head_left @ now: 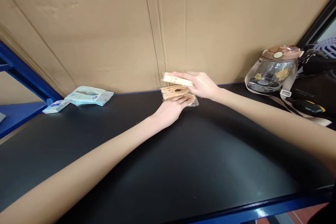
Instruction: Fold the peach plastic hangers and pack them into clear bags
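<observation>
Near the back edge of the black table [157,168], close to the cardboard wall [118,42], can see a loose stack of tan pieces [168,90] in clear wrapping, with the left hand [170,111] laid across its near side. Just over that stack, or slightly behind it, can make out a pale slab [177,79], held at its right end by the right hand [198,83], with fingers closed to the slab's thickness. Lies roughly left to right along its long axis, dipping a little rightward; points leftward from the right fingers, across the stack. Cannot tell, for blur, whether touching the stack. Can see the left fingers, nearer the stack, bent over it; cannot tell whether gripping or only resting.
</observation>
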Tool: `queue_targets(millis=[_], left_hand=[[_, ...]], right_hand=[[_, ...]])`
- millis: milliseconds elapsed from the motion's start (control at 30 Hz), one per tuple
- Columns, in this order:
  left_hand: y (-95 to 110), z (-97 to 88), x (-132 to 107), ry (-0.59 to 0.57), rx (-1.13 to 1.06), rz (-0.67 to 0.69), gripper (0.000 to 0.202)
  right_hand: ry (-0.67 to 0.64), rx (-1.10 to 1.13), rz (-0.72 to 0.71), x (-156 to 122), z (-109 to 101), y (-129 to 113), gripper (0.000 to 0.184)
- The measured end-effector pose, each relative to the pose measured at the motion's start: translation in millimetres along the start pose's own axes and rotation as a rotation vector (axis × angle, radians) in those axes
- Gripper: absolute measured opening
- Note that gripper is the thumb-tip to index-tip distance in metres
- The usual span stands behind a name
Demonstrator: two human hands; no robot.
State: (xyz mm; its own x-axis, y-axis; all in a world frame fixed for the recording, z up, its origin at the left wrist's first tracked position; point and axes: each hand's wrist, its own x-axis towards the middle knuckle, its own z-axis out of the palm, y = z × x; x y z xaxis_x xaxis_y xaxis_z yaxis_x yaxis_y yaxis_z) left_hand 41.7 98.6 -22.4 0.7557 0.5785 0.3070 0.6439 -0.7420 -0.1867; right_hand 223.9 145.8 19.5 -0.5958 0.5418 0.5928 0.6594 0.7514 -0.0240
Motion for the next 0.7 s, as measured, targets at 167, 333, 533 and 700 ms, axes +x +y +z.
queue_targets(millis=[167, 333, 533, 700], left_hand=[[9, -6.9, -15, 0.049, 0.069, 0.031, 0.038], [9, -23.5, -35, 0.157, 0.094, 0.002, 0.033], [-7, -14.5, -40, 0.052, -0.068, -0.172, 0.054], [-9, -9.3, -41, -0.021, -0.109, -0.194, 0.054]], right_hand=[[-0.194, 0.065, -0.085, 2, 25, -7, 0.040], [-0.244, 0.237, -0.091, -4, 22, -2, 0.056], [-0.191, 0.367, 0.259, 10, 20, -3, 0.057], [-0.164, 0.157, 0.371, 27, 45, -16, 0.043]])
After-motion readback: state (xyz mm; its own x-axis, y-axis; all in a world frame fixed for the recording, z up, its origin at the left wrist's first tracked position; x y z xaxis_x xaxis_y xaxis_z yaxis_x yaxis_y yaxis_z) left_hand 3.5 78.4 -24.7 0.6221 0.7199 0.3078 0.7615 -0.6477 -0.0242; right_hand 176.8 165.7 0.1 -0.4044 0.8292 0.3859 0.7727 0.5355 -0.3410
